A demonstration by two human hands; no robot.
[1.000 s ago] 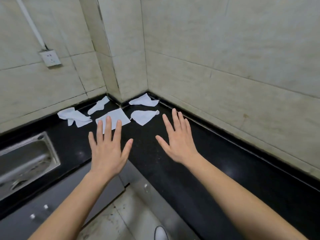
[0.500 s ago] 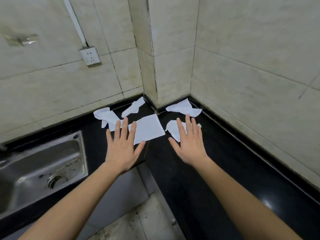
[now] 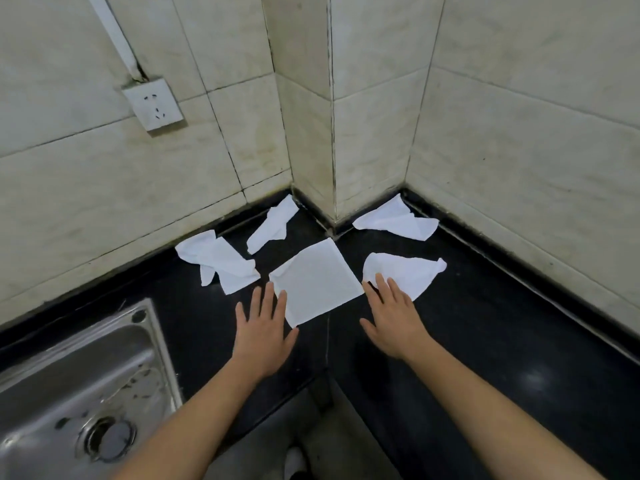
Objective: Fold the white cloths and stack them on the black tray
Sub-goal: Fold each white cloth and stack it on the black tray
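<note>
Now both hands are spread flat with straight fingers, holding nothing. The left hand [image 3: 263, 327] has its fingertips at the near-left edge of the flat square cloth [image 3: 318, 282]. The right hand [image 3: 391, 317] reaches over the right crumpled cloth [image 3: 408, 271]. On the black desk [image 3: 485, 323] near the wall corner lie a left cloth [image 3: 221, 263], a back-left cloth [image 3: 273, 225] and a back-right cloth [image 3: 398, 220].

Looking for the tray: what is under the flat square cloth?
Black counter shows around the flat square cloth, and no tray rim is visible. What lies directly beneath it is covered.
</note>
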